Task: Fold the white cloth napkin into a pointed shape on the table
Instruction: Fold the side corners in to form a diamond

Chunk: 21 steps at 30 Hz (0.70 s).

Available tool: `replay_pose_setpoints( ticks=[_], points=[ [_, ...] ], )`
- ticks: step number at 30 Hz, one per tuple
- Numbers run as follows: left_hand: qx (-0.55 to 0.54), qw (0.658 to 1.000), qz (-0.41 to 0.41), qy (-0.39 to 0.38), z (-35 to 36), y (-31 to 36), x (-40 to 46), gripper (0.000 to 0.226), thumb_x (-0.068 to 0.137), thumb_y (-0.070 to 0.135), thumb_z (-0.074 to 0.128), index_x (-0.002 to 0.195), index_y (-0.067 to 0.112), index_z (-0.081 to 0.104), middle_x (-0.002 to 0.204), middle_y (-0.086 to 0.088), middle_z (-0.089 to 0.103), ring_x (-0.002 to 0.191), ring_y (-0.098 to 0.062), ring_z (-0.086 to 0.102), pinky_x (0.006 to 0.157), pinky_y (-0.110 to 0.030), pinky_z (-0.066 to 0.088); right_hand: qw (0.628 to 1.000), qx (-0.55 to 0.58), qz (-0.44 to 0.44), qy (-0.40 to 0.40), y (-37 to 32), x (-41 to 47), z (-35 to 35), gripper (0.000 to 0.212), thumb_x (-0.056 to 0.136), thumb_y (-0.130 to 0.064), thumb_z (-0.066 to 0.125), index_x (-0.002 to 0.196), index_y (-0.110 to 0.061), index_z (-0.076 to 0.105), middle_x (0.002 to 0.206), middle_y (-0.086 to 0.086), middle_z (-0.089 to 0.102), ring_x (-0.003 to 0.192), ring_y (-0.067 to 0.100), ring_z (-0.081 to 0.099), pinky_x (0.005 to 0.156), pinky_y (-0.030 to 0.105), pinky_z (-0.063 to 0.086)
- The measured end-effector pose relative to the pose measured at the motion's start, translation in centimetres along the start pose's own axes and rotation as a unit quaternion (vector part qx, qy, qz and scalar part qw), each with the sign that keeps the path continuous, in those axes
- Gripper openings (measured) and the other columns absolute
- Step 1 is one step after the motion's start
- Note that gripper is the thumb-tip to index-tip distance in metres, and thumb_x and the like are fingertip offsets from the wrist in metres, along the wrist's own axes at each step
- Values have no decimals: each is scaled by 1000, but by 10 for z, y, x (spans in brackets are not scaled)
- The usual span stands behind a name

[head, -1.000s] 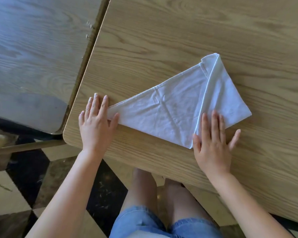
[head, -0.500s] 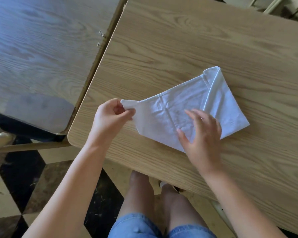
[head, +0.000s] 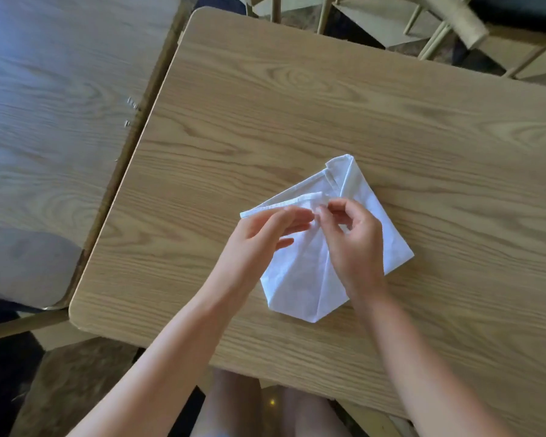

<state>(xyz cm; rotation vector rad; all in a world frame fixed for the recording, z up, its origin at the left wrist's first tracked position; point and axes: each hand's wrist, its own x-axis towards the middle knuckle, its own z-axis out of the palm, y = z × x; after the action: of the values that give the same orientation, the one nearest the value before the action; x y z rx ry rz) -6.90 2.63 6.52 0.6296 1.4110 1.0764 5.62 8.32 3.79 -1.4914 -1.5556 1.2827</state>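
Observation:
The white cloth napkin [head: 300,279] lies folded on the wooden table [head: 297,121], with a point toward me and another at its far end. Its left corner is folded over onto the middle. My left hand [head: 262,238] pinches that folded flap near the hemmed edge. My right hand [head: 352,241] is beside it over the napkin's centre, fingertips pinching the cloth where the flap's tip meets the right fold. Both hands hide the napkin's middle.
A second wooden table [head: 60,105] stands close on the left, with a narrow gap between the two. Chair frames [head: 438,29] stand beyond the far edge. My knees [head: 265,405] are under the near edge.
My left hand lifted the napkin's left corner and carried it right onto the middle. My right hand moved from pressing flat to pinching at the centre. The view has shifted back.

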Motion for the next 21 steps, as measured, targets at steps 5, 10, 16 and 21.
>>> replay_pose_setpoints(
  ticks=[5, 10, 16, 21],
  points=[
    [300, 932, 163, 122, 0, -18, 38, 21, 89, 16, 51, 102, 15, 67, 105, 6, 70, 101, -11, 62, 88, -30, 48, 984, -163, 66, -8, 16, 60, -18, 22, 87, -20, 55, 65, -23, 56, 65, -9, 47, 66, 12, 47, 75, 34, 40],
    [523, 807, 271, 46, 6, -50, 69, 39, 89, 4, 48, 128, 4, 55, 138, -12, 51, 132, -27, 42, 105, -49, 35, 955, -290, 58, 22, 17, 94, -23, 10, 82, -25, 58, 86, -24, 67, 96, 1, 60, 97, 25, 57, 95, 47, 40],
    [636, 726, 261, 26, 9, -78, 79, 50, 92, 21, 40, 141, 13, 39, 150, -5, 35, 141, -20, 24, 110, -55, 18, 942, -335, 18, 22, 31, 112, -19, 8, 80, -25, 62, 85, -21, 67, 99, 3, 59, 101, 25, 54, 94, 40, 36],
    [668, 698, 252, 50, 13, -84, 82, 50, 92, 30, 42, 139, 13, 43, 149, -2, 37, 139, -20, 30, 111, -52, 19, 910, -396, -113, 52, 42, 112, -14, 31, 76, -13, 60, 107, -17, 60, 119, 10, 56, 114, 33, 49, 90, 42, 35]
  ],
)
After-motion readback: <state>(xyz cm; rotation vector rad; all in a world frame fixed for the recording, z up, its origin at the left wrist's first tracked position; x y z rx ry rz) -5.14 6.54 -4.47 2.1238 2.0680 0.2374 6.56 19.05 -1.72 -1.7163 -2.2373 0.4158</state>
